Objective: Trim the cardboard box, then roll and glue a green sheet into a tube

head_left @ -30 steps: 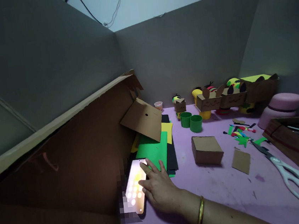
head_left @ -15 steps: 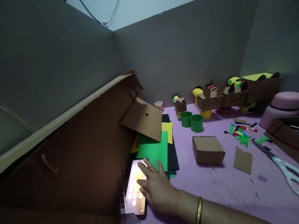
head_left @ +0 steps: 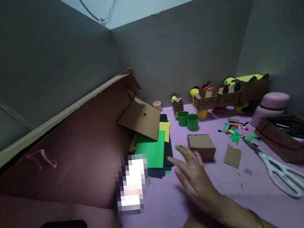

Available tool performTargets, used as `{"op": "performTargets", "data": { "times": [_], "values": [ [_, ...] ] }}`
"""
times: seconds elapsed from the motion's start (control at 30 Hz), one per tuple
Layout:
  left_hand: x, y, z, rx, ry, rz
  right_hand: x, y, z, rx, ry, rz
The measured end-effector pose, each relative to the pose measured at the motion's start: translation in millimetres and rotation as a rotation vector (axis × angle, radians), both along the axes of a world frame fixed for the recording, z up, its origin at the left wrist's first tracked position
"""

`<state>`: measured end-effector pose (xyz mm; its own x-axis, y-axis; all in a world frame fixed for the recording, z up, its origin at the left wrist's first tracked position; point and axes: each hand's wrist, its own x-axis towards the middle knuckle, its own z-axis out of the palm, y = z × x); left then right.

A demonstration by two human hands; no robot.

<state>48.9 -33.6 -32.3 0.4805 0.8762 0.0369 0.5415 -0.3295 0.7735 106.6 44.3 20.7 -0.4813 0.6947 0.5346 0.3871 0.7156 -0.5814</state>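
Note:
My right hand (head_left: 195, 178), with a gold bracelet at its wrist, hovers over the purple table just in front of a small closed cardboard box (head_left: 201, 147). Its fingers are apart and nothing is in them. Low in the view, my left hand (head_left: 193, 227) comes in under the right wrist, with a watch; its fingers are hidden. The phone (head_left: 133, 185), blurred by pixels, lies to the left beside green foam sheet (head_left: 152, 150).
A big open cardboard box (head_left: 72, 158) fills the left. White scissors (head_left: 283, 172), a small cardboard piece (head_left: 232, 156), colored scraps (head_left: 234, 134) and a box of pens (head_left: 285, 143) lie right. Behind stand green cups (head_left: 192, 122), cardboard figures (head_left: 206, 101) and a pink bottle (head_left: 272, 106).
My right hand has left the phone and moved right, towards the small box. My left hand has come into view at the bottom. The view has shifted slightly.

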Motion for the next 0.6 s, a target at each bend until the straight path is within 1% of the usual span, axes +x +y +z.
{"op": "performTargets", "data": {
  "times": [0.1,0.17,0.27,0.37,0.43,0.5,0.6],
  "values": [
    [4.0,14.5,-5.6,0.060,-0.002,-0.011,46.0,-3.8,-16.5,-0.016,0.094,-0.130],
    [7.6,16.8,-8.3,0.158,0.019,0.016,72.0,-5.1,-30.5,-0.030,0.118,-0.205],
    [7.6,13.5,-6.0,0.302,0.038,0.159,100.5,-3.9,-51.5,-0.051,0.177,-0.357],
    [-1.6,11.5,6.0,0.355,0.073,0.332,115.5,0.0,-67.7,-0.060,0.279,-0.479],
    [-10.3,15.5,16.8,0.380,0.119,0.456,118.9,2.9,-73.7,-0.071,0.326,-0.502],
    [-18.0,25.0,26.8,0.396,0.135,0.540,119.0,5.4,-75.9,-0.073,0.347,-0.490],
    [-26.9,48.8,36.2,0.405,0.130,0.635,117.3,7.3,-75.7,-0.038,0.353,-0.473]
  ]
}}
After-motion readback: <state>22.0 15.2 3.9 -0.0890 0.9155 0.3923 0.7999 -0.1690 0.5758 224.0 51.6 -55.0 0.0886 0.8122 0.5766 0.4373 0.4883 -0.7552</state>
